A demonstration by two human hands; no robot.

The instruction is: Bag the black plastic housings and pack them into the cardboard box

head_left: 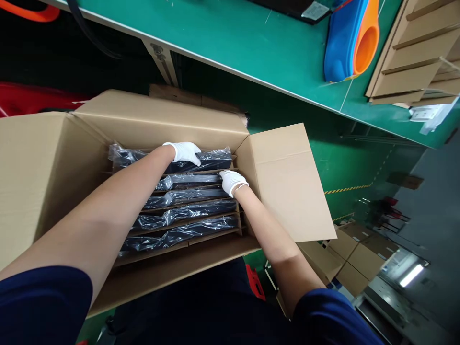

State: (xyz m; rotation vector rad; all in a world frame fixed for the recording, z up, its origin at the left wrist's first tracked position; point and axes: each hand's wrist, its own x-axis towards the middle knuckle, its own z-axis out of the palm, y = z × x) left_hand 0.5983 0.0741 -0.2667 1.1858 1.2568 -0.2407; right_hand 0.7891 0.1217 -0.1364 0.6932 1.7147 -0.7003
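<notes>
Bagged item (201, 163): rearmost slot of the cardboard box (43, 167).
Left hand (184, 152): gloved, fingers curled over the item's top.
Right hand (232, 181): gloved, gripping its right end.
Writing: none legible.

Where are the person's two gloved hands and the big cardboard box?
left hand (185, 152), head view, back of the white glove
right hand (232, 181), head view, back of the white glove
cardboard box (287, 182), head view, open right flap
</notes>
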